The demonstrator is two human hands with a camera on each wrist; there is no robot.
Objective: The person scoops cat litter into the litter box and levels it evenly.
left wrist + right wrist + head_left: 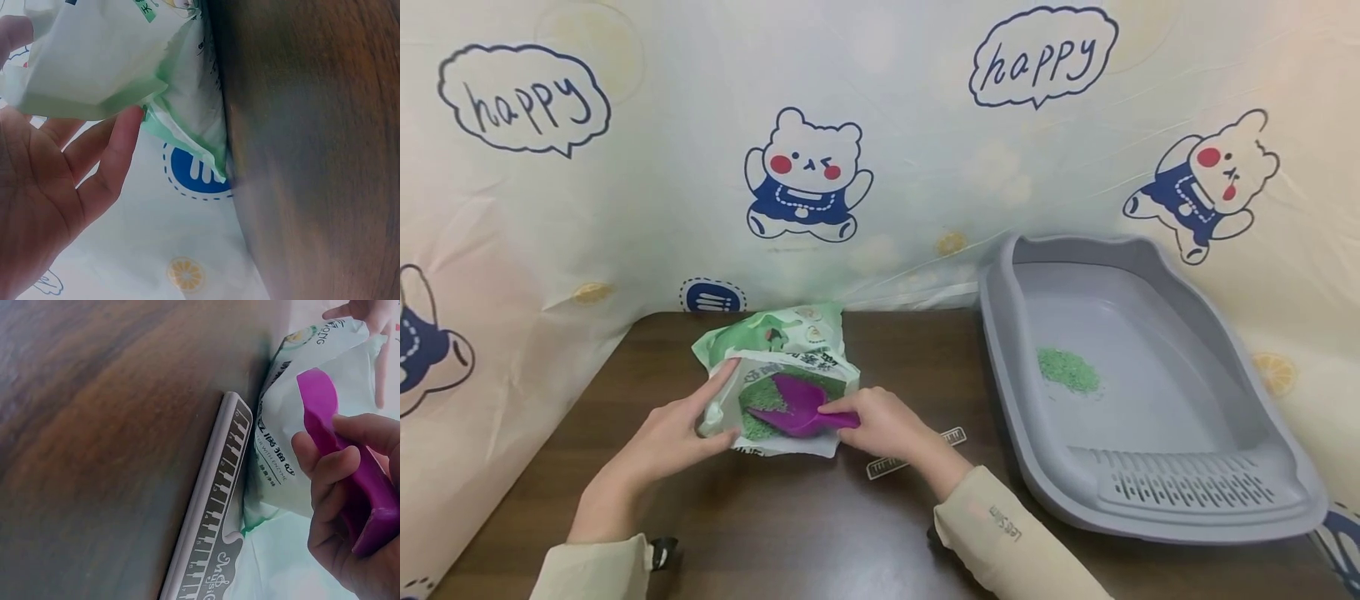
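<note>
Two pale sleeves point(1011, 533) lie nearest, leading in to a green-and-white bag point(775, 333). The left hand point(673, 437) holds the bag's left side between thumb and fingers; the right hand point(883, 425) grips the handle of a purple scoop point(801, 408). The scoop's blade rests inside the bag's mouth, between the hands, among green granules point(763, 396). The right wrist view shows piano keys printed on a ruler-like strip point(209, 506) (the right arm partly covers it in the head view). Only the head view includes the grey tray point(1172, 367), with its small green pile point(1067, 371).
</note>
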